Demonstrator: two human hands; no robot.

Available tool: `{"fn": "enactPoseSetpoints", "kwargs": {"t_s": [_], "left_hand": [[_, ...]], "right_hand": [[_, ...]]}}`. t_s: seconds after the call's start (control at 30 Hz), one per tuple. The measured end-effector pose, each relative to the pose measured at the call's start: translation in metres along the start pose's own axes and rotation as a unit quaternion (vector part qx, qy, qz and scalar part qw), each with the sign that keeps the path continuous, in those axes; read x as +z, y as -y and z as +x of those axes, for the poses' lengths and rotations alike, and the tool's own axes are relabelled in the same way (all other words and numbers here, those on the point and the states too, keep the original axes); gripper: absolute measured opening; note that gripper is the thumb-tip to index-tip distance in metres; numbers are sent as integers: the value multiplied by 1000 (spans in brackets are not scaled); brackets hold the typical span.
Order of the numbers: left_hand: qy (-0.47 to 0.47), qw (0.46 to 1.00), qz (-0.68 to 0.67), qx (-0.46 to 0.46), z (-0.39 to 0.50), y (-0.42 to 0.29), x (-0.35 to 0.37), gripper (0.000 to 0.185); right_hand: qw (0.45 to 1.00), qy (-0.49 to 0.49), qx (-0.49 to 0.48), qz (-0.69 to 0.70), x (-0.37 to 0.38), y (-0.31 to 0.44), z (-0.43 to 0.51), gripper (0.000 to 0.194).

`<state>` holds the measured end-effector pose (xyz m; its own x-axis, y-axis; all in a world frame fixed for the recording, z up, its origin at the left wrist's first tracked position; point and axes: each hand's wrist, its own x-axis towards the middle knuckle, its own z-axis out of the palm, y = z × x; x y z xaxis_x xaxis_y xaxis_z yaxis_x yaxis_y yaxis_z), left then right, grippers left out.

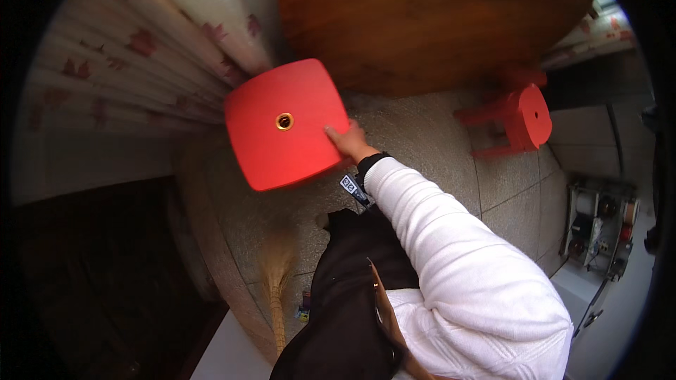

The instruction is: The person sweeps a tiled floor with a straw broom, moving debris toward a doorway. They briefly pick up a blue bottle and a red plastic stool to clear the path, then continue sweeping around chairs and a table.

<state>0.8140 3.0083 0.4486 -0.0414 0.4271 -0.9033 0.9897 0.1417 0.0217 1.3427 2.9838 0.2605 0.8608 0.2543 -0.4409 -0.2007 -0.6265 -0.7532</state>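
Observation:
My right hand (349,140) grips the near right edge of a red plastic stool (280,158), its thumb lying on top of the square, rounded seat. A brass-coloured ring surrounds the hole in the middle of the seat; the legs are hidden beneath. A black band circles my wrist, and a dark strap with a printed tag (350,186) hangs beside it. The stool is held over the tiled floor, between a patterned curtain (142,63) and a round wooden table (433,26). My left hand is out of view.
Another red stool (533,116) is at the right, beside the table. A straw broom (276,295) lies on the tiled floor (507,195) at the lower left of my legs, near a small colourful box (303,312). A rack holding jars and small items (599,227) stands far right.

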Motion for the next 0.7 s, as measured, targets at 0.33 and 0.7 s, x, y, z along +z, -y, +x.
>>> {"fn": "enactPoseSetpoints", "kwargs": {"t_s": [0.33,0.7], "left_hand": [[-18,967,254,-12,-123,-53,56,31],[88,978,141,123,-109,-188,198,30]], "right_hand": [[964,252,58,64,-189,-217,-77,35],[944,-66,324,-6,-512,-569,-226,19]]}}
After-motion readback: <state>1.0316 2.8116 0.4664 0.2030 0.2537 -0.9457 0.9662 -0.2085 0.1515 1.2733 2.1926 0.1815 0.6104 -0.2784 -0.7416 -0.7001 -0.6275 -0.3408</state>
